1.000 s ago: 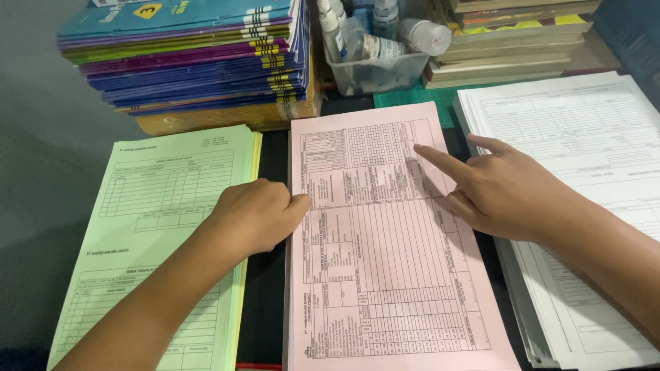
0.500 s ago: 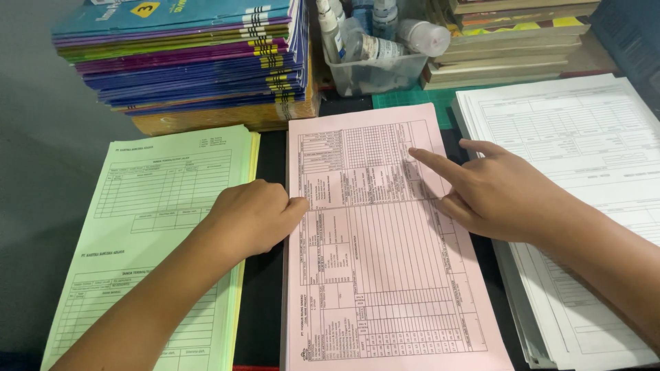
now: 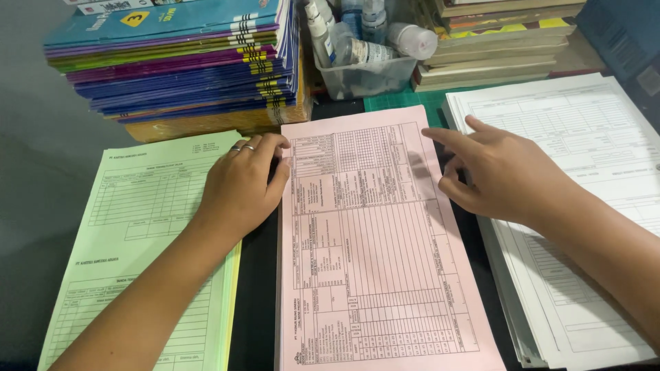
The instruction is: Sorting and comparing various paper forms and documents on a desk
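Observation:
A stack of pink printed forms (image 3: 375,247) lies in the middle of the dark table. My left hand (image 3: 240,185), with rings on two fingers, rests flat at the pink stack's upper left edge, its fingers stretched onto the corner of the green forms (image 3: 137,233). My right hand (image 3: 498,172) hovers at the pink stack's upper right edge, index finger extended and the other fingers loosely curled. It holds nothing. A stack of white forms (image 3: 584,172) lies under my right wrist and forearm.
A pile of colourful thin books (image 3: 179,62) stands at the back left. Behind the pink forms is a clear plastic tub with small bottles (image 3: 364,48). More books (image 3: 495,41) are stacked at the back right. A green cutting mat (image 3: 405,99) shows beneath the papers.
My left hand has opened from a loose fist and slid up along the pink stack's left edge. My right hand has moved off the pink sheet toward its right edge.

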